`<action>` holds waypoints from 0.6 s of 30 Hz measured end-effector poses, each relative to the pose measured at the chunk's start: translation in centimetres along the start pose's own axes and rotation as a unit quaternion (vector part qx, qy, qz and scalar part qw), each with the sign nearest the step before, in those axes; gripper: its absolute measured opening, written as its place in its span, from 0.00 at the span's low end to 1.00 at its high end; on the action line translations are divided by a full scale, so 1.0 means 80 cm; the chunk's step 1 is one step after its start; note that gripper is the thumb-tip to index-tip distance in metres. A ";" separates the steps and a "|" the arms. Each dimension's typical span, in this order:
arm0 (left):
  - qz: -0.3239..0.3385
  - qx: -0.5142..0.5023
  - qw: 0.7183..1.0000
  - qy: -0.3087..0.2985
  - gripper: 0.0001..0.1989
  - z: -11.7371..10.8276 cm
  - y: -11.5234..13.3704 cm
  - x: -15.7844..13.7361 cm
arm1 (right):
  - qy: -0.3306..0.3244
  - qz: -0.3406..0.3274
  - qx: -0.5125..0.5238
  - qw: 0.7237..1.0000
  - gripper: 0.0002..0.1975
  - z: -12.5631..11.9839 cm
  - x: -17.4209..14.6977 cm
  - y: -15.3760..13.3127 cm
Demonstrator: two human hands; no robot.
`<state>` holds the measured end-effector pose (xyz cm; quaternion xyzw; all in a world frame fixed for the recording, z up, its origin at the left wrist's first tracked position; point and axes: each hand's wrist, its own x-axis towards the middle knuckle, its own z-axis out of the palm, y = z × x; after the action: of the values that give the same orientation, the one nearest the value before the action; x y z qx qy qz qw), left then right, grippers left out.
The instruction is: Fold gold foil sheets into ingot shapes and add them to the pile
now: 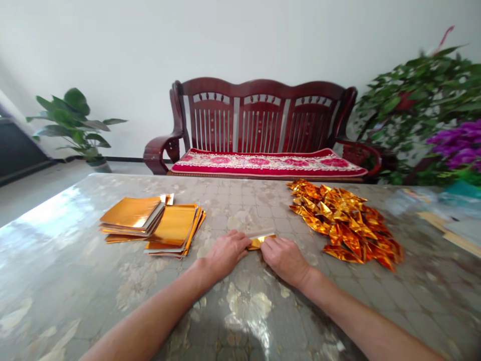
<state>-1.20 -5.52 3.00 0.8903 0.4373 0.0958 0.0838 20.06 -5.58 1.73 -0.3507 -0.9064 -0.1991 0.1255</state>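
Note:
A small sheet of gold foil paper [257,242], folded into a narrow strip with a pale edge along its far side, lies on the table between my hands. My left hand [228,252] is closed at its left end, the fingers together and pressing down on it. At the right end, my right hand [284,258] pinches the strip with curled fingers. Both hands rest low at the tabletop and partly cover the paper. To the left are stacks of flat gold foil sheets [175,225]. On the right lies a heap of folded gold foil pieces [340,218] with pointed ends.
The table [158,306] has a glossy, flower-patterned cover. Clear plastic wrapping [411,200] lies at its right side. Beyond the far edge stands a dark red wooden bench [263,118] with a red patterned cushion. Potted plants [75,125] flank it on both sides.

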 end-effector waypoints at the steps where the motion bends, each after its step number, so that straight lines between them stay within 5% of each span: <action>1: -0.008 0.008 1.000 0.001 0.08 0.002 0.003 0.001 | 0.001 0.008 0.008 1.000 0.10 0.000 -0.001 0.001; 7: -0.053 0.013 0.997 0.047 0.15 0.021 0.022 0.001 | -0.039 0.078 0.080 0.993 0.01 -0.020 -0.005 -0.005; 13: -0.059 -0.089 0.990 0.088 0.11 0.032 0.023 -0.010 | -0.042 0.102 0.140 0.984 0.06 -0.019 -0.004 -0.009; 18: -0.182 -0.161 0.959 0.148 0.09 0.023 0.011 -0.010 | -0.021 0.131 0.166 0.977 0.07 -0.011 -0.006 -0.011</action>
<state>-0.57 -6.77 1.35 0.7461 0.5783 0.2791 0.1760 19.85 -6.85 2.14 -0.4450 -0.8754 -0.0200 0.1877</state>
